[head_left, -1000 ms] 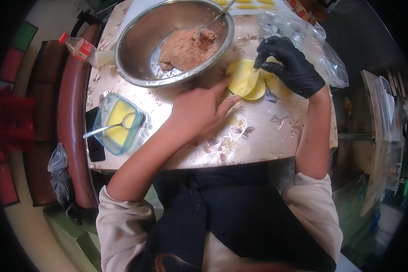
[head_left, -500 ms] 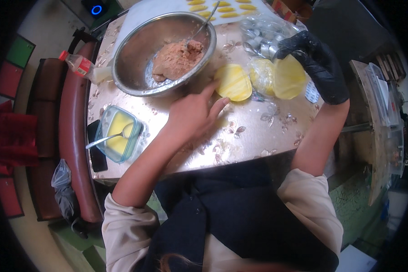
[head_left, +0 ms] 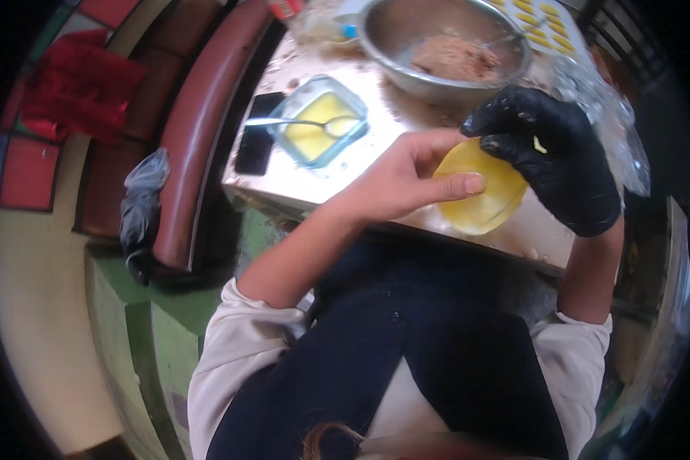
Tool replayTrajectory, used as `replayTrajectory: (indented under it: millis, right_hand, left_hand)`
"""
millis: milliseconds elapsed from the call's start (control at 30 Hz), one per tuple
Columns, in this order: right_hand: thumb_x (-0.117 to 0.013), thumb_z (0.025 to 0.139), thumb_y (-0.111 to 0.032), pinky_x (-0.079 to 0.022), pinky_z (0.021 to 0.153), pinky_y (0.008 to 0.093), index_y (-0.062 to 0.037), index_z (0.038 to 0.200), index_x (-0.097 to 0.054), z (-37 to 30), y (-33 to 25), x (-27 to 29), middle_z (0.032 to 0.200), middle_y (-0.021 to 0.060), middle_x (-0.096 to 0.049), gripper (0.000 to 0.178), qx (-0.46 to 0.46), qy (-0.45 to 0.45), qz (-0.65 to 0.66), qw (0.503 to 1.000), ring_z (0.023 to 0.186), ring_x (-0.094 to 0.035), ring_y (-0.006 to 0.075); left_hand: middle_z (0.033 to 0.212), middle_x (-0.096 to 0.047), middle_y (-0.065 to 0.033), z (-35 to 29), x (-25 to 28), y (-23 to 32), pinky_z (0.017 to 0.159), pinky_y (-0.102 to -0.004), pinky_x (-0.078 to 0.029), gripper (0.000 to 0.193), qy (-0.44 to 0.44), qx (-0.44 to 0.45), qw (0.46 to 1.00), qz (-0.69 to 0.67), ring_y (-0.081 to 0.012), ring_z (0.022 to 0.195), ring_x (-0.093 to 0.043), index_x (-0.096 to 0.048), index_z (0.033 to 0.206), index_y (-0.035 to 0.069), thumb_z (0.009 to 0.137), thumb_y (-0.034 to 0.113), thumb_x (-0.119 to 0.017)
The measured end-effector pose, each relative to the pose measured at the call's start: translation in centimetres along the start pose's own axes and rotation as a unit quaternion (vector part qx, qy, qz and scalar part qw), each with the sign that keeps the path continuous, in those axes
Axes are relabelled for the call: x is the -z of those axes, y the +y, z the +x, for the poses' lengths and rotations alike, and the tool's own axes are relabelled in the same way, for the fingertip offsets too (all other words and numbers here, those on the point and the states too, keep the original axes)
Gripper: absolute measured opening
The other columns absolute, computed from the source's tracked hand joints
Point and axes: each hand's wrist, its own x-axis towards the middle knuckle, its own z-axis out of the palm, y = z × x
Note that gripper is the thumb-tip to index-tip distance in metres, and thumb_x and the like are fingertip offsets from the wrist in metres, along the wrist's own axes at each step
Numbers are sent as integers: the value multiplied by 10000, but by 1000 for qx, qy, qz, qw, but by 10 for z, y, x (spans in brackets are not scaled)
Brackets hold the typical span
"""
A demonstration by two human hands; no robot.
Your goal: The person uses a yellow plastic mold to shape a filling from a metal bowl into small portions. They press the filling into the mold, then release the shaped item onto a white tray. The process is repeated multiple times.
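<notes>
My left hand [head_left: 414,176] is bare and holds a thin, round yellow dough wrapper [head_left: 479,203], its thumb lying across the front; the other fingers are mostly behind the sheet. My right hand [head_left: 556,153], in a black glove, pinches the wrapper's upper edge with curled fingers. A small pale yellow bit sticks to the glove. Beyond both hands stands a large steel bowl [head_left: 391,65] of pinkish minced filling [head_left: 456,60]. To the left, a glass dish [head_left: 353,96] contains yellow liquid [head_left: 308,138], and a spoon [head_left: 284,121] rests across it.
A dark phone [head_left: 257,138] lies left of the dish. At the far right, a white tray [head_left: 540,42] carries rows of yellow filled pieces. Clear plastic packaging [head_left: 617,130] lies beyond my gloved hand. A red-brown padded bench [head_left: 215,107] runs along the table's left side.
My left hand has left the table and come up to hold a yellow wrapper. My gloved right hand has moved toward it, nearer my body. The view has shifted left and down.
</notes>
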Motion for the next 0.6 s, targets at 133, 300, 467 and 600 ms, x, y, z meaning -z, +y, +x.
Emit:
replayTrajectory:
  millis: [133,300,467,600]
  right_hand:
    - [-642,856,9,-512,873,291,16,1072,-609,31,7,-52,1033,103,-662,218,-67,-11,150,986,953,-627,153]
    - [-443,946,-466,-423,943,424,-44,1004,-682,83,33,-123,1115,183,-611,488,48,-62,-169,982,1033,-585,318]
    - [-357,924,-616,-270,1095,525,-91,1184,-649,112,53,-175,1496,171,-290,655,-32,-137,-288,947,1323,-344,377]
    - [-338,920,-634,-188,1135,526,-74,1309,-555,118,59,-177,1544,159,-199,715,-54,-166,-288,942,1411,-216,349]
  left_hand:
    - [1013,-675,-41,-54,7,10,781,-235,-496,317,183,100,977,49,-80,868,-622,-591,1185,-6,939,192,-614]
    - [1053,-647,-61,-110,25,22,801,-251,-466,282,362,92,927,-34,-112,908,-604,-595,1157,-21,951,167,-555]
    - [1163,-624,-121,-134,51,25,906,-302,-491,320,390,12,916,-92,-174,1036,-620,-524,1224,-49,971,146,-525]
    - [1179,-614,-123,-137,68,27,944,-319,-466,328,369,-36,926,-76,-181,1061,-606,-510,1240,-53,983,150,-504]
